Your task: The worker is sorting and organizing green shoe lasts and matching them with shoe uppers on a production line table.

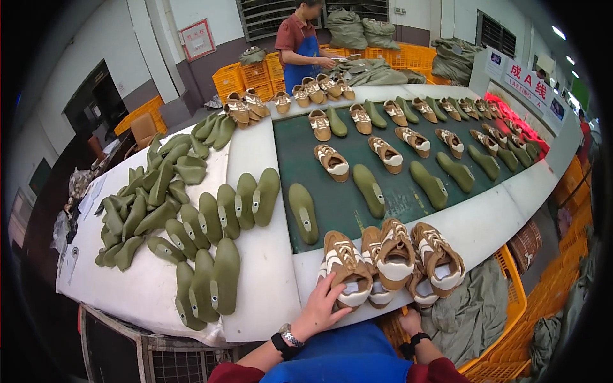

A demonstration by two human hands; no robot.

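My left hand (pixel 317 311) grips the heel end of a brown sneaker (pixel 345 260) with white stripes, at the near edge of the table. Its fingers lie along the shoe's side, with the thumb by the heel. Just right of it, several matching sneakers (pixel 394 250) stand close together, some leaning on others, heels toward me. My right hand (pixel 410 322) is low, below the table edge, beside a grey-green cloth (pixel 469 309) in a yellow crate (pixel 513 281). The fingers of that hand are mostly hidden, so I cannot make out a hold.
A green conveyor belt (pixel 399 205) carries rows of sneakers and green shoe lasts (pixel 302 214). More lasts (pixel 143 204) lie heaped on the white table (pixel 147 290) at left. Across the belt, a person in a blue apron (pixel 302 60) handles grey-green cloth near yellow crates.
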